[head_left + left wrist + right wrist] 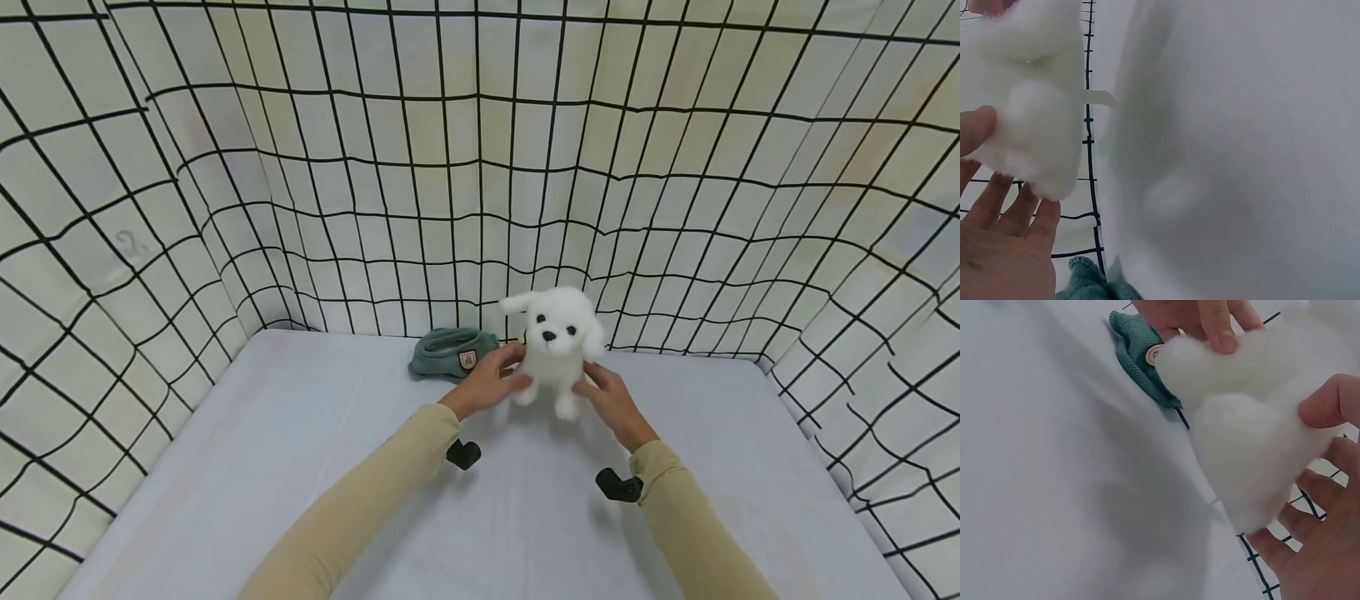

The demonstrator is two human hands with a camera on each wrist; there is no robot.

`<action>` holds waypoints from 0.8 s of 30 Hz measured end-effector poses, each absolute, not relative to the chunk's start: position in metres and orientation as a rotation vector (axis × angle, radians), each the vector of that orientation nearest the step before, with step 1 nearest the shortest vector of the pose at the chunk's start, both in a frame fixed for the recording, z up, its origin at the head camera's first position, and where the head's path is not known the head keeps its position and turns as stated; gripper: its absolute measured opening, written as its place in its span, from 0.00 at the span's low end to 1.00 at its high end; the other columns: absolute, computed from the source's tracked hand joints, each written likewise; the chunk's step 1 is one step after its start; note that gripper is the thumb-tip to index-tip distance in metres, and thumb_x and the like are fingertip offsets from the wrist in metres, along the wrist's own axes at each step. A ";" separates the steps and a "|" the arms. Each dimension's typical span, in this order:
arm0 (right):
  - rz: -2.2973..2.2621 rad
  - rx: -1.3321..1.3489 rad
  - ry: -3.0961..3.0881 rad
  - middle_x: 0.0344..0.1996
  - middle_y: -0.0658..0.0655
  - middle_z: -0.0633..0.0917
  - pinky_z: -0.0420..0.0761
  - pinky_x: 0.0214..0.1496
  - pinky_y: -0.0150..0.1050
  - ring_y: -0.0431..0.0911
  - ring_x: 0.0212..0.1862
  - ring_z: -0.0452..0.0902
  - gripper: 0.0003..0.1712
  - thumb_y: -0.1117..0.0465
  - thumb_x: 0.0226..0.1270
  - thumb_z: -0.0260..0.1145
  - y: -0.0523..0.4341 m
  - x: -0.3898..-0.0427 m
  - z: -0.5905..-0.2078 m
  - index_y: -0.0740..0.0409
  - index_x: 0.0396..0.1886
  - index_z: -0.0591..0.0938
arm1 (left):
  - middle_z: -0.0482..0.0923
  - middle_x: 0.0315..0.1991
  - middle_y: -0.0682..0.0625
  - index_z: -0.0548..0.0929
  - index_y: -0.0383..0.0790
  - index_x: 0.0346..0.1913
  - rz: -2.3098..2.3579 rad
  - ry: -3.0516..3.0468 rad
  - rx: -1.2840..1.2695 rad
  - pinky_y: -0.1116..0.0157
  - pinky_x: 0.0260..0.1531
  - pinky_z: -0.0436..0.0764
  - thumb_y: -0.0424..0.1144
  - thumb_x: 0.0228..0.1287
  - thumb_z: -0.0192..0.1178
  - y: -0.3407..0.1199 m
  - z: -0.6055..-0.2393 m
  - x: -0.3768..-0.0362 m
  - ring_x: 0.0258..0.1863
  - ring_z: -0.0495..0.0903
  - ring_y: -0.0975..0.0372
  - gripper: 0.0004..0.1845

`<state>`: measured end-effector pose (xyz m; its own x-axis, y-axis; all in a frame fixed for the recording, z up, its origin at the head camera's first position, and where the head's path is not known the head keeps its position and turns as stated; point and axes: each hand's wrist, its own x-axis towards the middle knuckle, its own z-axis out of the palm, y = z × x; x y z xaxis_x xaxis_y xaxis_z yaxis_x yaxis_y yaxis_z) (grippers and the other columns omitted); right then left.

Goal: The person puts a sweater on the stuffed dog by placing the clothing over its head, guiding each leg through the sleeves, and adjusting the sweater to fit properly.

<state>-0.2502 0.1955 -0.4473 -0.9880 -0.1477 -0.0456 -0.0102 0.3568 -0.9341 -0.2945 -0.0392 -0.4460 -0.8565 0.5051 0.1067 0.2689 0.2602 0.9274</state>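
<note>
A white plush dog (557,354) with black eyes and nose faces me near the far edge of the table, its head tilted. My left hand (486,383) grips one side of its body, thumb in front. On the other side my right hand (617,407) grips it in the same way. The left wrist view shows the dog's fluffy underside (1035,119) and a thin white tag (1100,97); its shadow falls on the tabletop, apart from its feet. Close beside my left hand lies a teal knitted garment (438,354) with a small badge.
The table (360,517) has a pale, smooth cover. Black grid netting (420,192) over white sheets walls off its back and sides. A black wrist-camera mount (463,454) juts from my left sleeve, and a second mount (618,485) from my right.
</note>
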 end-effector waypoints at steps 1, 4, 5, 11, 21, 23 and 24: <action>-1.702 -0.131 2.485 0.76 0.58 0.56 0.50 0.76 0.58 0.56 0.78 0.43 0.37 0.58 0.68 0.57 0.195 -0.251 -0.448 0.59 0.75 0.58 | 0.70 0.66 0.43 0.69 0.37 0.66 1.638 2.317 0.723 0.55 0.70 0.64 0.36 0.66 0.61 -0.039 -0.447 -0.295 0.70 0.66 0.52 0.27; -1.678 -0.091 2.479 0.76 0.59 0.55 0.50 0.76 0.57 0.56 0.78 0.43 0.37 0.59 0.67 0.58 0.194 -0.253 -0.452 0.61 0.74 0.59 | 0.69 0.66 0.43 0.68 0.36 0.67 1.619 2.336 0.704 0.57 0.70 0.66 0.35 0.66 0.61 -0.039 -0.451 -0.296 0.70 0.66 0.52 0.28; -1.672 -0.083 2.477 0.76 0.59 0.56 0.51 0.76 0.57 0.57 0.78 0.44 0.37 0.60 0.67 0.58 0.194 -0.254 -0.453 0.61 0.74 0.59 | 0.70 0.66 0.42 0.68 0.36 0.67 1.611 2.345 0.701 0.57 0.70 0.66 0.34 0.65 0.61 -0.040 -0.452 -0.297 0.69 0.66 0.52 0.28; -1.659 -0.021 2.456 0.75 0.61 0.58 0.52 0.76 0.58 0.58 0.77 0.46 0.37 0.59 0.67 0.59 0.193 -0.256 -0.459 0.63 0.73 0.60 | 0.70 0.65 0.43 0.70 0.37 0.65 1.570 2.380 0.724 0.56 0.69 0.66 0.32 0.65 0.61 -0.038 -0.456 -0.299 0.69 0.67 0.52 0.26; -1.670 0.028 2.443 0.75 0.60 0.60 0.48 0.76 0.59 0.58 0.77 0.46 0.35 0.62 0.64 0.60 0.192 -0.257 -0.472 0.61 0.72 0.64 | 0.70 0.65 0.41 0.71 0.36 0.62 1.471 2.428 0.724 0.56 0.67 0.69 0.29 0.65 0.59 -0.037 -0.464 -0.300 0.70 0.65 0.50 0.23; -1.666 0.022 2.454 0.74 0.60 0.61 0.48 0.76 0.59 0.59 0.77 0.46 0.35 0.64 0.63 0.60 0.192 -0.256 -0.473 0.61 0.71 0.66 | 0.70 0.65 0.40 0.71 0.35 0.62 1.482 2.413 0.726 0.55 0.67 0.69 0.28 0.65 0.58 -0.037 -0.462 -0.296 0.71 0.64 0.49 0.22; -1.663 0.016 2.461 0.74 0.60 0.61 0.48 0.76 0.59 0.59 0.77 0.47 0.34 0.64 0.62 0.60 0.192 -0.256 -0.473 0.61 0.70 0.66 | 0.70 0.65 0.40 0.71 0.35 0.62 1.483 2.411 0.730 0.55 0.66 0.70 0.28 0.65 0.58 -0.037 -0.464 -0.296 0.71 0.64 0.49 0.22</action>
<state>-0.2556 0.1921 -0.4729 -0.9854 -0.0864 -0.1469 0.1041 0.3774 -0.9202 -0.2960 -0.0370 -0.4637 -0.8531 0.5167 0.0716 0.2970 0.3683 0.8810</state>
